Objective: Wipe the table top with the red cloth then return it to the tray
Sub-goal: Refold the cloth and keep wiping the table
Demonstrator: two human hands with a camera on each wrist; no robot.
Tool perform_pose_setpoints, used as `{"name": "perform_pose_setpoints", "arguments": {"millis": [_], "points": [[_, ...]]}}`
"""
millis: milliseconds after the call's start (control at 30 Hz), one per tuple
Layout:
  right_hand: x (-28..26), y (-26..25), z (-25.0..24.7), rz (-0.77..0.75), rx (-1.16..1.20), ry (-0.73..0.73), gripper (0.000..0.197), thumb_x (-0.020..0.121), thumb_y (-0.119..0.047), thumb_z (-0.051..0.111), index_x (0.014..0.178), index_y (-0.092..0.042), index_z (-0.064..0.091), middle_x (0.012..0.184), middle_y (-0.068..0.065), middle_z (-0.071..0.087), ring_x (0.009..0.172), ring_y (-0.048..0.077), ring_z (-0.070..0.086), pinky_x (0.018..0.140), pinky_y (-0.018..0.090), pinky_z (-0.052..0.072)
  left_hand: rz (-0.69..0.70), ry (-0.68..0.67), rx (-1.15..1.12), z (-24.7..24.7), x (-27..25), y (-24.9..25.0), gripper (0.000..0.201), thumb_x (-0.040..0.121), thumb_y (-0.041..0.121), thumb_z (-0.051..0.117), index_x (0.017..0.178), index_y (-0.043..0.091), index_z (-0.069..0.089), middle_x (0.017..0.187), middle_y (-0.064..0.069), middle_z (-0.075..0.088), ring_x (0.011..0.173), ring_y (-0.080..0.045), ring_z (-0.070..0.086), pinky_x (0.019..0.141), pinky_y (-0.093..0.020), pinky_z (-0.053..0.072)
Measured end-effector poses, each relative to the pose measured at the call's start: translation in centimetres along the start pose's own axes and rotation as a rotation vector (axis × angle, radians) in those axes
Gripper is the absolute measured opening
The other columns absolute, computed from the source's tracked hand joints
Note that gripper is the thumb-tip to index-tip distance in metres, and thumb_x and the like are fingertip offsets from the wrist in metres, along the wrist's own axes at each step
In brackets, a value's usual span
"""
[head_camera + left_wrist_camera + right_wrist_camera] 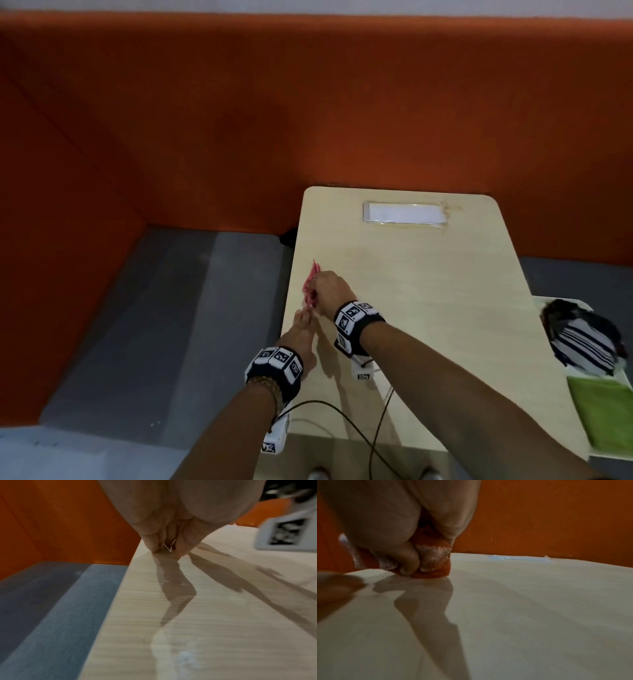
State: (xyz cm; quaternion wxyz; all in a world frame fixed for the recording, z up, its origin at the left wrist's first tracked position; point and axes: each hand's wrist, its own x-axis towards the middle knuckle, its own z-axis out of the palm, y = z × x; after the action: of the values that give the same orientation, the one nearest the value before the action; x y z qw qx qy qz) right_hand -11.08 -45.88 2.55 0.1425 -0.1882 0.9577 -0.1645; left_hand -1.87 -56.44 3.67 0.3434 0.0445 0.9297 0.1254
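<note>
The red cloth is bunched up at the left edge of the pale wooden table. My right hand grips it from above; in the right wrist view the thumb presses into the cloth, which shows white smears and touches the table top. My left hand reaches in from the near side, and its fingertips pinch the cloth's near end. In the left wrist view the fingers and thumb close together at the table edge. The white tray sits off the table's right side.
The tray holds a striped black-and-white cloth and a green cloth. A white taped label lies near the table's far edge. Cables trail over the near end. A grey seat and orange padded walls surround the table.
</note>
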Motion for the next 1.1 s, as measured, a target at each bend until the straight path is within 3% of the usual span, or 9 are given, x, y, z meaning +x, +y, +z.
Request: {"name": "perform_pose_setpoints", "arguments": {"millis": [67, 233, 333, 433, 533, 700, 833, 1000, 1100], "points": [[1.9, -0.1, -1.0, -0.011, 0.009, 0.026, 0.021, 0.092, -0.009, 0.053, 0.091, -0.013, 0.074, 0.09, 0.003, 0.073, 0.087, 0.021, 0.068, 0.08, 0.031, 0.057, 0.015, 0.003, 0.025, 0.2, 0.1, 0.1, 0.093, 0.082, -0.002, 0.051, 0.152, 0.013, -0.007, 0.159, -0.009, -0.017, 0.148, -0.026, 0.006, 0.115, -0.032, 0.028], [2.3, -0.3, -1.6, -0.018, 0.03, 0.015, 0.023, 0.088, -0.007, 0.056, 0.104, -0.006, 0.071, 0.087, 0.001, 0.074, 0.085, 0.02, 0.068, 0.078, 0.032, 0.057, -0.038, -0.002, 0.044, -0.2, -0.2, 0.7, 0.09, 0.086, -0.002, 0.05, 0.151, 0.01, -0.011, 0.16, -0.012, -0.009, 0.145, -0.029, 0.019, 0.114, -0.032, 0.028], [-1.0, 0.7, -0.8, -0.031, 0.0, -0.058, 0.019, 0.083, -0.005, 0.06, 0.093, -0.012, 0.074, 0.082, 0.003, 0.074, 0.078, 0.022, 0.068, 0.074, 0.03, 0.058, -0.04, -0.043, 0.121, -0.7, -0.6, 1.2, 0.084, 0.09, 0.001, 0.047, 0.151, 0.008, -0.012, 0.159, -0.012, -0.013, 0.148, -0.027, 0.004, 0.117, -0.032, 0.02], [-2.3, 3.1, -2.0, -0.004, 0.023, -0.063, 0.024, 0.081, -0.009, 0.062, 0.101, -0.017, 0.074, 0.095, 0.005, 0.074, 0.089, 0.024, 0.069, 0.078, 0.031, 0.056, -0.02, -0.078, 0.188, -0.4, -0.4, 0.9, 0.083, 0.09, 0.002, 0.048, 0.151, 0.006, -0.009, 0.158, -0.011, -0.02, 0.148, -0.026, -0.009, 0.119, -0.031, 0.01], [-2.6, 5.8, -3.7, 0.054, 0.044, -0.055, 0.029, 0.08, -0.008, 0.062, 0.104, -0.02, 0.074, 0.103, 0.003, 0.074, 0.098, 0.024, 0.067, 0.085, 0.033, 0.055, -0.013, -0.093, 0.237, -0.1, -0.2, 0.5, 0.08, 0.091, 0.003, 0.045, 0.152, 0.007, -0.007, 0.158, -0.01, -0.021, 0.148, -0.026, -0.009, 0.119, -0.031, 0.009], [-5.0, 11.0, -5.2, 0.167, 0.039, -0.011, 0.031, 0.079, -0.01, 0.061, 0.106, -0.022, 0.073, 0.105, 0.004, 0.073, 0.098, 0.025, 0.067, 0.087, 0.032, 0.055, -0.018, -0.113, 0.27, 0.7, 0.3, 0.4, 0.08, 0.092, 0.004, 0.043, 0.151, 0.008, -0.011, 0.157, -0.01, -0.023, 0.148, -0.026, -0.011, 0.119, -0.032, 0.013], [-9.0, 14.8, -6.7, 0.279, 0.095, 0.081, 0.024, 0.078, -0.006, 0.059, 0.092, -0.017, 0.075, 0.093, 0.003, 0.075, 0.089, 0.024, 0.069, 0.081, 0.033, 0.056, -0.051, -0.102, 0.3, 0.8, 0.8, 1.0, 0.085, 0.092, 0.008, 0.052, 0.151, 0.007, -0.009, 0.158, -0.01, -0.021, 0.148, -0.027, -0.008, 0.118, -0.035, 0.017], [-15.5, 15.8, -5.3, 0.416, 0.162, 0.135, 0.021, 0.08, -0.006, 0.053, 0.077, -0.016, 0.071, 0.074, -0.004, 0.07, 0.073, 0.017, 0.067, 0.064, 0.023, 0.049, -0.062, -0.011, 0.23, 1.0, 1.1, 3.1, 0.067, 0.095, 0.016, 0.042, 0.152, 0.014, 0.008, 0.16, -0.013, -0.003, 0.148, -0.03, 0.004, 0.119, -0.039, 0.02], [-19.3, 15.1, -3.9, 0.42, 0.214, 0.134, 0.018, 0.082, -0.008, 0.054, 0.081, -0.016, 0.07, 0.075, -0.008, 0.067, 0.066, 0.007, 0.058, 0.055, 0.005, 0.035, -0.001, -0.005, 0.153, 1.8, 0.8, 6.1, 0.067, 0.097, 0.025, 0.04, 0.153, 0.016, 0.005, 0.161, -0.007, 0.0, 0.148, -0.025, 0.006, 0.12, -0.035, 0.015]]}}
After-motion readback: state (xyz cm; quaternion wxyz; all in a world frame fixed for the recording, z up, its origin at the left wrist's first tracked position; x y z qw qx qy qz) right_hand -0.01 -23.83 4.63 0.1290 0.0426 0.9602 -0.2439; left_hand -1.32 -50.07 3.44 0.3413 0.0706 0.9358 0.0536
